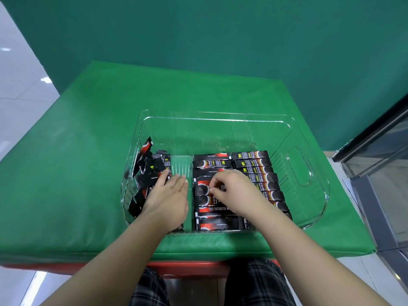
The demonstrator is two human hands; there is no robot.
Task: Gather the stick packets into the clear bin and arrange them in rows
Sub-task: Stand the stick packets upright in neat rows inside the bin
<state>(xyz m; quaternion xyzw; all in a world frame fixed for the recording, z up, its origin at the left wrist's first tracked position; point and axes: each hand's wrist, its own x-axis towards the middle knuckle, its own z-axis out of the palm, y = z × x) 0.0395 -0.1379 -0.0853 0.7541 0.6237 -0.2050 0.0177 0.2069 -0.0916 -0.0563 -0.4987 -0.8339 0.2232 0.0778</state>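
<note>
Holding rowed and loose stick packets [254,173]: clear bin [309,173].

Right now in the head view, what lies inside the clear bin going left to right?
Jumbled pile of black stick packets → left hand with straight fingers resting on it → bare strip of the clear plastic bin → right hand pinching a packet in the middle row → right-hand neat row of packets.

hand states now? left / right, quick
Left hand: open, flat on the loose heap of black stick packets.
Right hand: pinching a black stick packet in the middle row of the clear plastic bin.
</note>
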